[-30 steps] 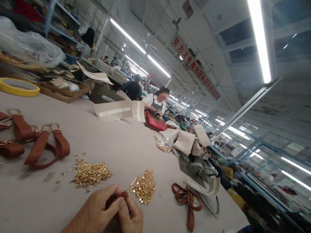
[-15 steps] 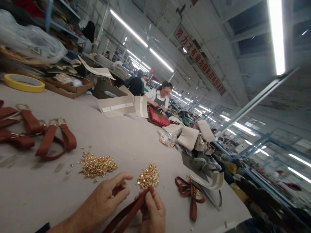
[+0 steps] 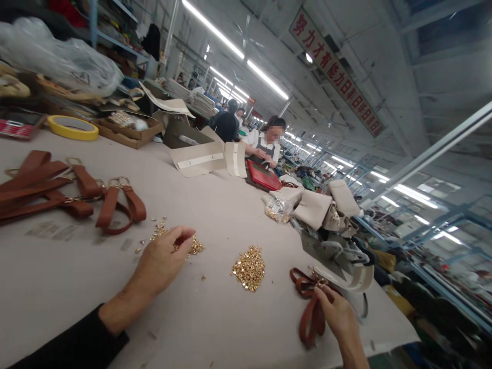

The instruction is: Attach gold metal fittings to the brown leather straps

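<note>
My left hand (image 3: 159,259) is over the left pile of small gold rivets (image 3: 197,246), covering much of it. Its fingers curl down toward the rivets, and whatever lies between the fingertips is hidden. Far to the right, my right hand (image 3: 340,315) pinches a brown leather strap (image 3: 313,318) near its metal fitting, among the looped straps lying there. A second heap of gold rivets (image 3: 249,269) sits on the table between my hands, touched by neither.
More brown straps with gold buckles (image 3: 123,205) lie at left. Behind them are yellow tape (image 3: 73,128) and a cardboard box (image 3: 126,134). Beige bag pieces (image 3: 313,207) and a bag of fittings (image 3: 279,209) line the right edge. A co-worker (image 3: 265,143) handles a red item (image 3: 263,175).
My left hand has moved up and left onto the rivet pile. My right hand has carried the strap from beside the middle heap to the straps at right. The view has shifted slightly.
</note>
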### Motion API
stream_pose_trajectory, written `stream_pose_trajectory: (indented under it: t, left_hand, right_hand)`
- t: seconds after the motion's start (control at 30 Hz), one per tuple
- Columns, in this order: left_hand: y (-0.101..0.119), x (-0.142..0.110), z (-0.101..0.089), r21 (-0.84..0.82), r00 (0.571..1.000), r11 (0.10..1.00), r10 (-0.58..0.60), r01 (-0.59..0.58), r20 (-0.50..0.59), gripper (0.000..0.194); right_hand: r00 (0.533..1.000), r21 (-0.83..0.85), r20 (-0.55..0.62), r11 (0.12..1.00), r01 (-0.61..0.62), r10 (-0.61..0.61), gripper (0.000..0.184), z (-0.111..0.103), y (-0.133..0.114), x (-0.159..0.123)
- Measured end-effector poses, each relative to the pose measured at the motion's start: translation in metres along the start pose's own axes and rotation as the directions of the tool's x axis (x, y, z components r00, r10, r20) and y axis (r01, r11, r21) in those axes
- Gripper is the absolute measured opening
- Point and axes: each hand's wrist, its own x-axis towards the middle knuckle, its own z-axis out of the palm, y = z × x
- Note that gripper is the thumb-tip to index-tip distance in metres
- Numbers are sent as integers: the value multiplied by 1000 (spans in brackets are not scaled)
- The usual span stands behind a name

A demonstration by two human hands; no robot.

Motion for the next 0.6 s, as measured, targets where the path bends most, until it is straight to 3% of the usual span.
stream_pose_trajectory:
  t: [0.1, 0.2, 0.33, 0.47, 0.53, 0.6]
  left_hand:
    - [-3, 0, 5, -105, 997, 994, -24, 32, 78, 39]
    - [-5, -2, 10, -173, 996, 985, -3, 20, 94, 35]
    - [-2, -4, 9, -202, 997, 979, 17, -1, 80, 27]
    - [-1, -3, 7, -178, 999, 984, 20, -14, 28, 25]
    - [-2, -3, 6, -141, 998, 989, 47, -51, -35, 25]
    - [-3, -3, 5, -98, 993, 992, 67, -76, -95, 26]
  right_hand:
    - [990, -46, -56, 991, 125, -127, 60, 20, -23, -22]
    - [948, 96, 100, 951, 293, -302, 49, 58, -64, -61]
    - [762, 304, 275, 805, 509, -586, 30, 114, -124, -115]
    - [569, 339, 278, 633, 696, -774, 17, 155, -159, -147]
    - [527, 281, 259, 585, 761, -809, 15, 169, -162, -152]
    - [519, 234, 227, 563, 793, -825, 22, 181, -159, -154]
